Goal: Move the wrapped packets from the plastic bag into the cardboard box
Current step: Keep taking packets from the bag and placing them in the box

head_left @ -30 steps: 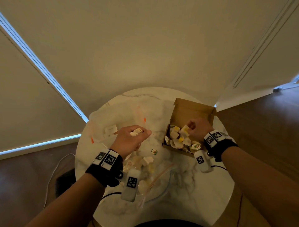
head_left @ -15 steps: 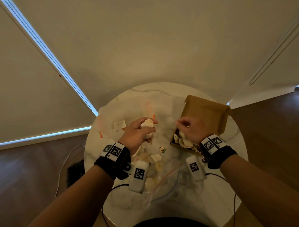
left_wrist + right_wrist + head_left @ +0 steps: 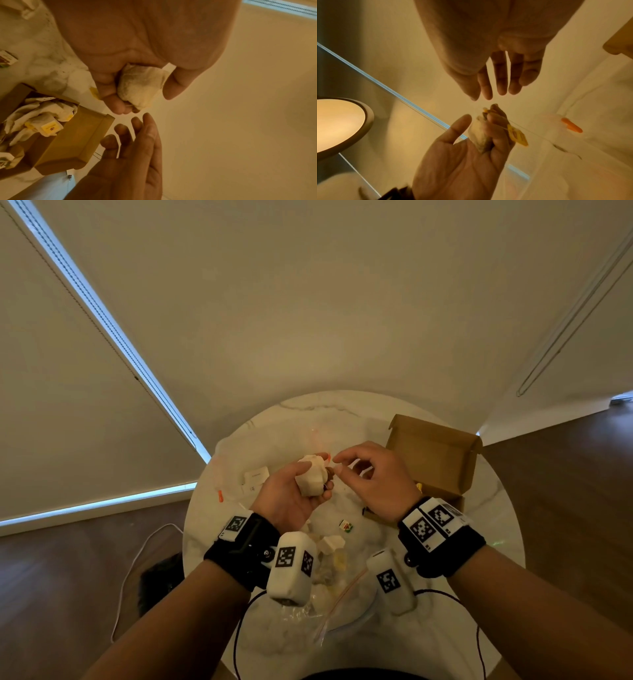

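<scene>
Fingers of the left hand (image 3: 291, 501) curl around a cream paper-wrapped packet (image 3: 310, 477) above the round marble table (image 3: 479, 594); the right hand (image 3: 376, 484), loosely spread and empty, hovers just beside it, near the brown cardboard box (image 3: 435, 453).

Cream packets (image 3: 310, 479), brown cardboard box (image 3: 435, 455), white grey-veined marble table (image 3: 346, 412), yellow tag (image 3: 518, 135)

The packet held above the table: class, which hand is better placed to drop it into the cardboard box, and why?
Probably the right hand: empty, fingertips almost at the packet, and nearer the cardboard box. The left hand grips the packet farther from it.
</scene>
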Demonstrator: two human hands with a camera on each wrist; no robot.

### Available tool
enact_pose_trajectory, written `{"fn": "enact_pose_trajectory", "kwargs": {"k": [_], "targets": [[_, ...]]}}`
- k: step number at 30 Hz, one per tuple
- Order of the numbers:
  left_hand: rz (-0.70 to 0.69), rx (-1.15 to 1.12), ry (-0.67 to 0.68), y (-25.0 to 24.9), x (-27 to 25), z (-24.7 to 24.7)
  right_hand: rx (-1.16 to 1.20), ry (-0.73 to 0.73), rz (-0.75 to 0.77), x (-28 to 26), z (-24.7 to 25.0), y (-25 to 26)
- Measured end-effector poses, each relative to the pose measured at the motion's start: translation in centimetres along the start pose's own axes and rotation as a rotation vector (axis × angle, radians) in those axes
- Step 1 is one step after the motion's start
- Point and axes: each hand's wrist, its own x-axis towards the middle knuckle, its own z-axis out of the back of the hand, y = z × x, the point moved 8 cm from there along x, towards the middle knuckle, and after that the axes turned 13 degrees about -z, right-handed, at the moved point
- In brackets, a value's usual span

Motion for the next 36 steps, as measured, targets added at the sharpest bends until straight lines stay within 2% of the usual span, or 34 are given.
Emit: {"fn": "enact_pose_trajectory", "kwargs": {"k": [3,9,14,18,26,32,36], "targets": [[-0.003,-0.003,0.05,0.0,-0.4,-0.3,-0.084,0.028,-0.006,0.4,-0.3,0.6],[-0.082,0.059,0.046,0.0,-0.5,-0.4,-0.181,0.046,0.016,0.4,-1.0,2.2],[-0.043,0.068,0.118,-0.2,-0.9,-1.3,-0.257,0.131,0.039,0.6,-2.0,3.2],[-0.035,0.043,0.089,0.0,-1.0,-1.2,-0.214,0.155,0.047,0.9,-2.2,3.8],[-0.038,0.006,0.073,0.1,-0.7,-1.1,-0.277,0.178,0.013,1.3,-2.4,3.3],[-0.038,-0.029,-0.002,-0.3,-0.1,-0.1,-0.122,0.209,0.037,0.5,-1.3,4.3],[-0.071,0.106,-0.136,-0.9,0.6,1.7,0.044,0.236,0.008,0.1,0.2,4.5]]}}
